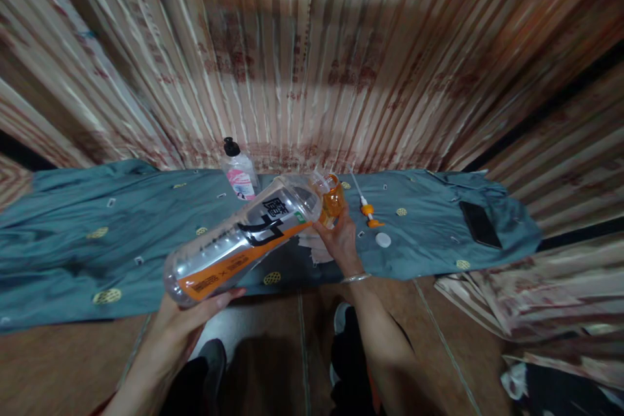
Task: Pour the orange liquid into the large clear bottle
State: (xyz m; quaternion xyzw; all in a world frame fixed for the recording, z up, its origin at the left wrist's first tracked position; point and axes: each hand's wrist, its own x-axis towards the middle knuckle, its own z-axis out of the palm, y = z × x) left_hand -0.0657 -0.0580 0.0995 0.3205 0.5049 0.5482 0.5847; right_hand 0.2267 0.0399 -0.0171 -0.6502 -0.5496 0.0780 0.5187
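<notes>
Light: dim | Shadow: band across striped curtain (312, 110), upper centre | Glare: large plastic bottle (238, 244), centre-left | Edges: stretched | Focus: soft

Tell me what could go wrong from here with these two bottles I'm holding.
The large bottle is tilted toward the small orange bottle, so any liquid could miss and wet the cloth. Your left hand supports it near its base, so its neck might wander. The orange pump and white disc lie loose near your right hand and could get knocked.
</notes>
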